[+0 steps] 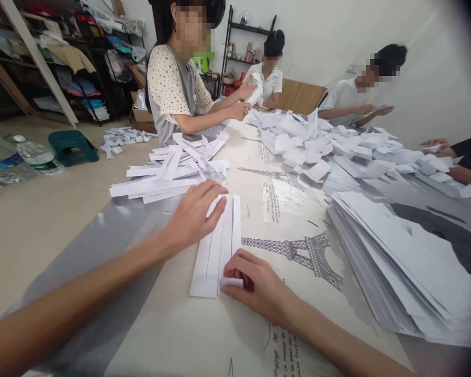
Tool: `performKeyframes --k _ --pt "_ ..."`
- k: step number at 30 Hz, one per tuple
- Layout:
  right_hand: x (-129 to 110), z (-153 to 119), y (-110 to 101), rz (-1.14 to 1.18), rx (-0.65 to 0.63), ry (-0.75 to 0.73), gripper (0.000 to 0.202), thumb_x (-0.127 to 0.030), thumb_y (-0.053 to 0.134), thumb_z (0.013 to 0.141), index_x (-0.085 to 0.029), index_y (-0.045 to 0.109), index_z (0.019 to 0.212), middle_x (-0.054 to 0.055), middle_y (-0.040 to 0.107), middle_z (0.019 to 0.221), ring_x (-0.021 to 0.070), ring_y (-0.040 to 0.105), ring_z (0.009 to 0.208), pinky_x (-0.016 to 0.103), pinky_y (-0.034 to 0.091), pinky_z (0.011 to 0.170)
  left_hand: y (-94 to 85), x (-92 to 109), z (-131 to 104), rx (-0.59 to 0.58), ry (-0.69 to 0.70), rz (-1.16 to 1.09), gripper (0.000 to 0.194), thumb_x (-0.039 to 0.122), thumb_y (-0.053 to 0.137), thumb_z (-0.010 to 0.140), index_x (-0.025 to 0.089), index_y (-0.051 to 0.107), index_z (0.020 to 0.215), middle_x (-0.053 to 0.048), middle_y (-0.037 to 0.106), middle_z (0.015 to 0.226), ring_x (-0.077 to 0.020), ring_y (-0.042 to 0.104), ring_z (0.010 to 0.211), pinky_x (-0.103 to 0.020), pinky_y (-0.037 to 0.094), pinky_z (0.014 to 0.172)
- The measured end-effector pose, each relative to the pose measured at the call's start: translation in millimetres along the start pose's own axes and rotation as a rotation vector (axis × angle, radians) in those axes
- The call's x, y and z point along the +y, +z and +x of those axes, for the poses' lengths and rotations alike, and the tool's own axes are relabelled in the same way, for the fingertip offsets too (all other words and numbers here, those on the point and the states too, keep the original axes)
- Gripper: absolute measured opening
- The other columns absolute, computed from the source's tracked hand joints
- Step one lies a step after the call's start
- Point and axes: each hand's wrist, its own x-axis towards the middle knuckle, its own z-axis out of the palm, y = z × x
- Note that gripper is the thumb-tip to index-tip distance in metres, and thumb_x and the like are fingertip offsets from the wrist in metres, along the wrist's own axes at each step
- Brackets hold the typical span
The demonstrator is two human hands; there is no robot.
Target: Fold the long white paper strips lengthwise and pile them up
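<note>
Two narrow folded white paper strips lie side by side on the table [168, 324], pointing away from me. My left hand [198, 212] rests over the far end of the left strip [206, 267], fingers bent together against the paper. At the near end of the right strip [228, 230], my right hand [255, 280] pinches a small turned-up flap between thumb and fingers. Beyond my left hand is a loose pile of long folded strips [160, 180]. A thick stack of flat white sheets [400, 251] stands to the right of my right hand.
A heap of small folded papers [298, 136] covers the table's far right. Several people sit or stand around the table, one [180, 99] at the far left holding paper. On the floor at left are a green stool [73, 146], plastic bottles [37, 154] and more folded papers [123, 139].
</note>
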Motion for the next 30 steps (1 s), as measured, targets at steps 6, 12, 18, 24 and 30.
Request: performKeyframes --k 6,12,18,24,30 --pt "3 -1 0 -0.017 -0.016 -0.058 0.013 -0.019 0.07 0.09 -0.022 0.058 0.095 -0.001 0.054 0.097 0.0105 0.052 0.072 0.024 0.046 0.064 -51.5 27 -25 -0.185 0.375 -0.138 0.017 0.015 0.049 0.101 0.019 0.064 0.108 -0.007 0.073 0.099 -0.0185 0.07 0.09 -0.032 0.058 0.079" --pt "4 -3 1 -0.09 -0.021 -0.101 0.012 -0.028 0.064 0.097 -0.022 0.053 0.097 0.001 0.054 0.101 0.012 0.053 0.075 0.027 0.049 0.068 -49.0 46 -97 -0.424 0.533 -0.029 0.035 0.025 0.047 0.104 0.006 0.061 0.13 -0.014 0.073 0.123 -0.0255 0.068 0.114 -0.037 0.058 0.096" --pt "5 -10 -7 -0.088 -0.042 -0.061 0.016 -0.026 0.063 0.096 -0.022 0.052 0.107 0.002 0.055 0.105 0.0126 0.055 0.077 0.029 0.05 0.069 -45.1 41 -104 -0.42 0.546 -0.014 0.035 0.022 0.048 0.103 0.005 0.062 0.131 -0.012 0.073 0.126 -0.025 0.066 0.118 -0.037 0.055 0.101" --pt "9 -17 -14 0.05 0.025 -0.063 0.022 -0.011 0.054 0.094 -0.023 0.056 0.113 0.001 0.056 0.096 0.0118 0.054 0.072 0.026 0.049 0.063 -44.8 43 -102 -0.517 0.52 -0.011 0.04 0.026 0.043 0.105 0.007 0.057 0.138 -0.012 0.071 0.126 -0.0259 0.066 0.114 -0.04 0.053 0.1" --pt "10 -18 -10 -0.004 0.058 -0.085 0.021 -0.011 0.052 0.094 -0.022 0.057 0.111 0.002 0.056 0.099 0.0116 0.055 0.071 0.027 0.05 0.064 -42.4 43 -102 -0.626 0.476 -0.029 0.052 0.034 0.049 0.104 0.011 0.045 0.151 -0.012 0.07 0.122 -0.027 0.061 0.119 -0.042 0.045 0.11"
